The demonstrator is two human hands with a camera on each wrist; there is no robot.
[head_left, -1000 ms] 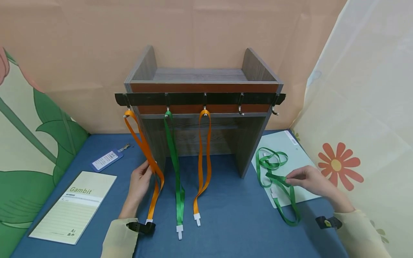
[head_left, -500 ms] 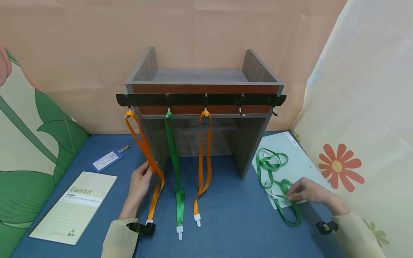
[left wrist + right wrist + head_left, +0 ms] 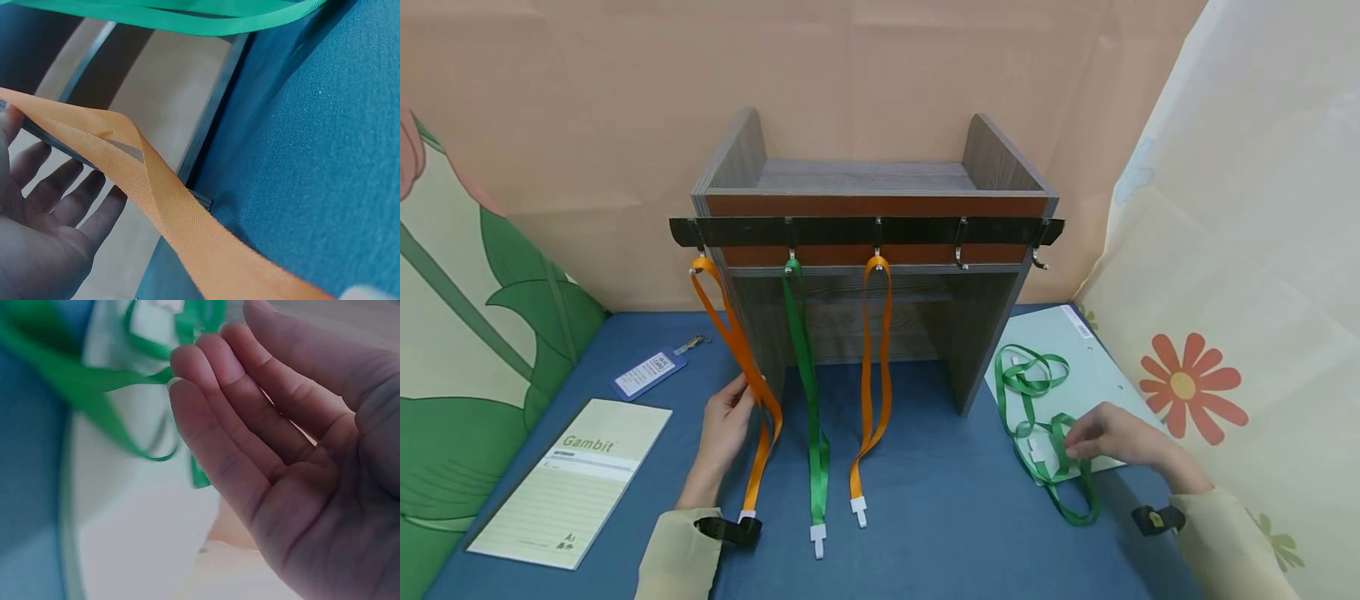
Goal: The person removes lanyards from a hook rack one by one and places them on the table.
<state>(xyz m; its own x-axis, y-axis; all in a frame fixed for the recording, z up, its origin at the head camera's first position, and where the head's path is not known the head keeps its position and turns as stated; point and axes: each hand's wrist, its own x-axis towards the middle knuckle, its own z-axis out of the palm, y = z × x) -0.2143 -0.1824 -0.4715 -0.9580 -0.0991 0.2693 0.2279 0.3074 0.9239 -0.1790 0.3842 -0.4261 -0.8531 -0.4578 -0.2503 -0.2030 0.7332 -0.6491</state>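
My left hand (image 3: 724, 433) pinches an orange lanyard (image 3: 739, 343) that hangs from the leftmost hook. In the left wrist view the strap (image 3: 169, 200) runs past the spread lower fingers (image 3: 75, 200); the pinching fingertips are mostly cut off. My right hand (image 3: 1120, 437) pinches a green lanyard (image 3: 1078, 496) at the right, with its fingertips low over a pale clipboard-like sheet (image 3: 1108, 375). More green strap (image 3: 1037, 386) lies looped on that sheet, with white plastic clips among the loops. In the right wrist view the green strap (image 3: 94, 378) reaches the fingertips.
A grey wooden shelf (image 3: 992, 333) carries a black hook rail (image 3: 835, 231). A green lanyard (image 3: 801, 350) and another orange lanyard (image 3: 886, 358) hang from it; the two right hooks (image 3: 960, 260) hold nothing. A notepad (image 3: 572, 483) and blue badge (image 3: 650, 372) lie left.
My right hand has come down and slightly right, then risen a little, and the green strap under it has shifted its loops. My left hand and the hanging lanyards have stayed put.
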